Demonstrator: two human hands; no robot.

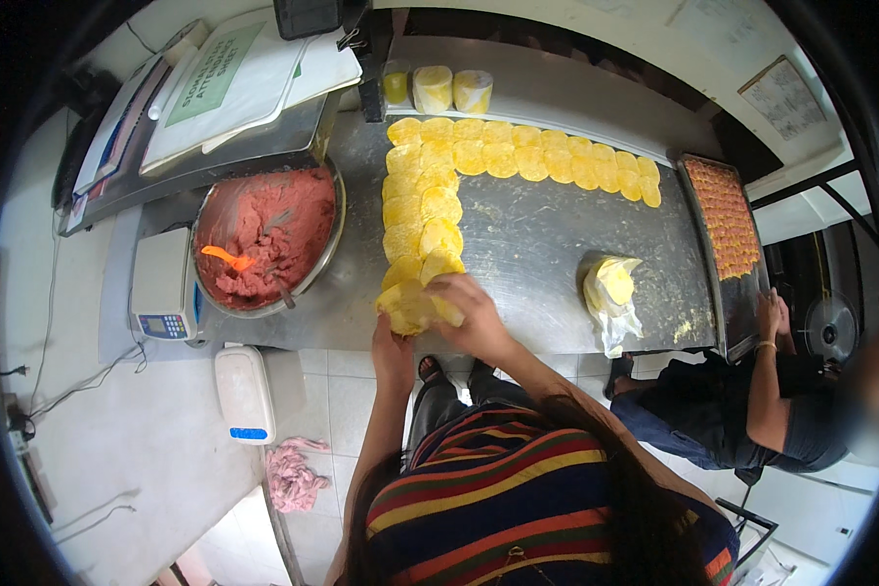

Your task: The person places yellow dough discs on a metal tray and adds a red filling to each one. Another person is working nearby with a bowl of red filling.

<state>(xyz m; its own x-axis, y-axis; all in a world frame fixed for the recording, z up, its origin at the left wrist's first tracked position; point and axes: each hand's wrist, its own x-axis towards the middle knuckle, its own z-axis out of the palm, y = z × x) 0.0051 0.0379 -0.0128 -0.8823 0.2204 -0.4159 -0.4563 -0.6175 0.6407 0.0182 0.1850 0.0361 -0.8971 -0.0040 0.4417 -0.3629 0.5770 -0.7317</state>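
Observation:
My left hand (393,344) is closed round a small stack of yellow round dumpling wrappers (403,305) at the front edge of the steel table (547,269). My right hand (474,320) is beside the stack, a little blurred, its fingers closed on the edge of a wrapper (447,311). Ahead of my hands, more wrappers (401,212) lie flat and overlapping in two columns. From their far end, two rows of wrappers (529,162) run right along the back of the table. An opened plastic pack of wrappers (613,283) sits to the right.
A large metal bowl (338,230) of pink ground filling, with an orange scoop (227,257), stands left beside a digital scale (158,283). Papers (234,78) lie on a shelf above it. At right, a co-worker's hand (774,317) is by a tray (731,313) of filled pieces.

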